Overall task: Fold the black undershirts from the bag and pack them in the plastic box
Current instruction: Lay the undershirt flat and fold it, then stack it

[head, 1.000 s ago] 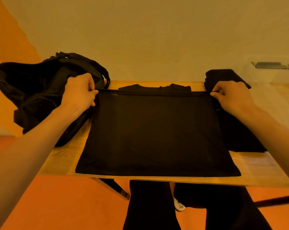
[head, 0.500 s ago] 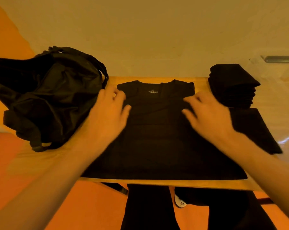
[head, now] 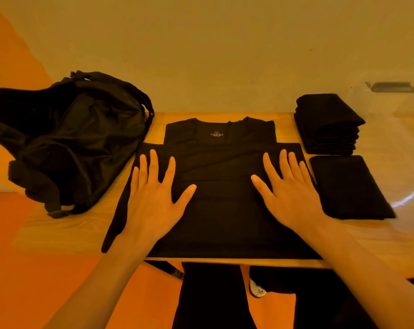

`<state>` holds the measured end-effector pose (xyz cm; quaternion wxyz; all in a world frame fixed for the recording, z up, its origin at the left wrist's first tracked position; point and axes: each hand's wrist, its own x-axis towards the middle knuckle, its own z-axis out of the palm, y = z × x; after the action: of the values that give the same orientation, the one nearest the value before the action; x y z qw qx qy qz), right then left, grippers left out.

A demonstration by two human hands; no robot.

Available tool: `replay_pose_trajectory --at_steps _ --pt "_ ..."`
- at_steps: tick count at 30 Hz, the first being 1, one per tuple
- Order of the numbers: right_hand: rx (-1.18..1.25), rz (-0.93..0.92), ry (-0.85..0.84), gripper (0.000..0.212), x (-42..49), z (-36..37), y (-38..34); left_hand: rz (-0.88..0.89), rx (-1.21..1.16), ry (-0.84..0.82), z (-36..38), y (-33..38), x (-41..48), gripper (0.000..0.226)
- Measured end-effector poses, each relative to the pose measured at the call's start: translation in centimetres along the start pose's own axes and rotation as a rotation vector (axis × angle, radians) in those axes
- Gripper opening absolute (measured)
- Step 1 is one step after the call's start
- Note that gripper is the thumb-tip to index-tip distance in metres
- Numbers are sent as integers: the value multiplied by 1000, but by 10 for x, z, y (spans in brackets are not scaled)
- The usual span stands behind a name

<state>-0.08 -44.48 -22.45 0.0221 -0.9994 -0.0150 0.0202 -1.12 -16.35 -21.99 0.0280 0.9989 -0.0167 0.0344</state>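
Your left hand point(head: 151, 205) and right hand point(head: 293, 198) lie flat, fingers spread, no grip taken, pressing the undershirt point(head: 219, 193) onto the desk point(head: 58, 230), likely smoothing its fold before packing.

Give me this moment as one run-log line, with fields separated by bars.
undershirt: lower part folded up | left hand: flat on it | right hand: flat on it | folded stack: far right

wooden table point(head: 58, 233) bears a black bag point(head: 77, 148) left, spread undershirt point(head: 220, 210) centre, folded stack point(head: 327, 124) and folded shirt point(head: 350, 186) right.
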Motion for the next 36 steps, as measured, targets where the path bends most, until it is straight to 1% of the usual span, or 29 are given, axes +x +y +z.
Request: replay_pose_trajectory --at_steps 2,3,6,9,11,13,15,17,19,21,22,24,26,27,28,29,30,31,32,33,34,36 --pt "11 -51 80 83 -9 -9 -16 23 -29 103 -12 13 -14 89" --pt "53 -96 87 79 -9 -15 -28 28 -48 95 -14 21 -23 88" --pt "180 -296 -20 65 19 -25 -71 -4 -33 -14 -1 35 -48 92" --pt "109 -531 -154 61 70 -18 -123 -68 -14 -71 13 35 -58 91" --pt "38 -634 -206 61 96 -8 -148 -73 -24 -82 14 35 -62 91" --pt "-24 -666 -188 61 109 0 -162 -68 -14 -102 13 36 -68 90" --pt "-37 -634 -160 60 112 2 -167 -60 -8 -134 10 36 -74 91" --pt "-58 -610 -148 61 108 1 -169 -55 -65 -136 6 32 -78 92" --pt "-70 -648 -101 63 104 -1 -178 -92 -147 -61 3 22 -80 91" --pt "-10 -692 -102 63 102 -2 -190 -144 -100 14 5 5 -83 89" --pt "14 -692 -124 63 102 -1 -196 -175 -77 5 7 -3 -86 90" --pt "24 -674 -150 63 102 3 -204 -200 -69 -79 12 -11 -92 93" --pt "66 -675 -139 61 102 1 -203 -209 -87 -111 8 -8 -99 94" --pt "137 -665 -103 59 102 -3 -198 -219 -89 -125 0 -7 -100 95" --pt "234 -622 -20 56 102 -9 -189 -231 -101 -148 -11 -6 -96 98" --pt "335 -541 102 50 104 -17 -174 -236 -132 -155 -22 -5 -85 98" --pt "408 -431 224 44 109 -25 -154 -229 -173 -113 -33 -5 -69 93" --pt "431 -313 304 38 118 -33 -130 -214 -235 -32 -42 -4 -49 81" --pt "403 -194 317 35 129 -41 -103 -188 -320 41 -49 -3 -21 65" --pt "333 -83 273 35 142 -49 -76 -149 -411 65 -52 -2 12 51" --pt "247 12 201 36 154 -55 -51 -102 -460 51 -52 -2 46 43" --pt "140 135 46 36 175 -63 -13 -44 -430 29 -45 -4 113 37"
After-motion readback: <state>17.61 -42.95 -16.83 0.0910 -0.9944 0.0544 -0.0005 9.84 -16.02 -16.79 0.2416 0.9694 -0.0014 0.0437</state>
